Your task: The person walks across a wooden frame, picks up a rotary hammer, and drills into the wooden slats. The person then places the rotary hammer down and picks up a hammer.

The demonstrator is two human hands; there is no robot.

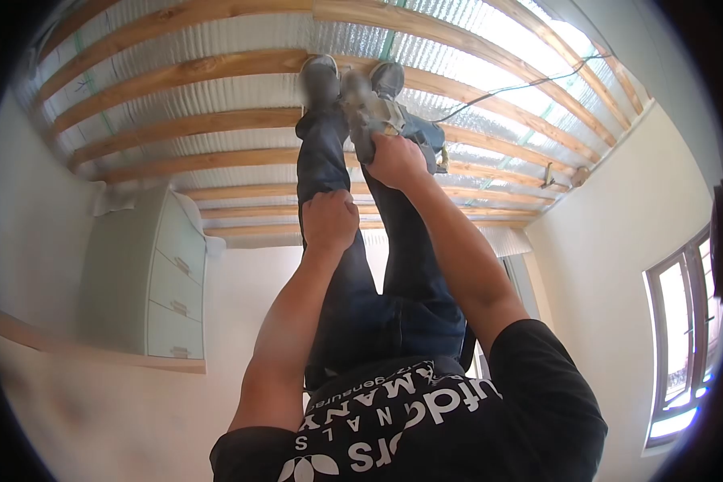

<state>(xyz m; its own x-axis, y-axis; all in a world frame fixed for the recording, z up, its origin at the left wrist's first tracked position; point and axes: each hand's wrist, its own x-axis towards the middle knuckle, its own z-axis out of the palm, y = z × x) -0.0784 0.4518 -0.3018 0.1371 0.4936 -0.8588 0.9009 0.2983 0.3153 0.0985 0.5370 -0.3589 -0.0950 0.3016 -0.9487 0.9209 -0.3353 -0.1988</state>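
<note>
My left hand (329, 218) is closed in a fist against the front of my left trouser leg (320, 161), around the knee. Anything inside its curled fingers is hidden. My right hand (398, 163) is wrapped around a grey power tool (377, 112) in front of my lower legs. Part of the tool is blurred, and I cannot tell its exact kind. Both shoes, the left shoe (320, 74) and the right shoe (387, 79), are at the wooden joists.
Wooden joists (193, 72) run across silvery foil sheeting (241, 36). A dark cord (530, 83) trails over them to the right of the tool. A pale drawer cabinet (177, 277) stands to the left, and a dark-framed window (683, 329) is in the right wall.
</note>
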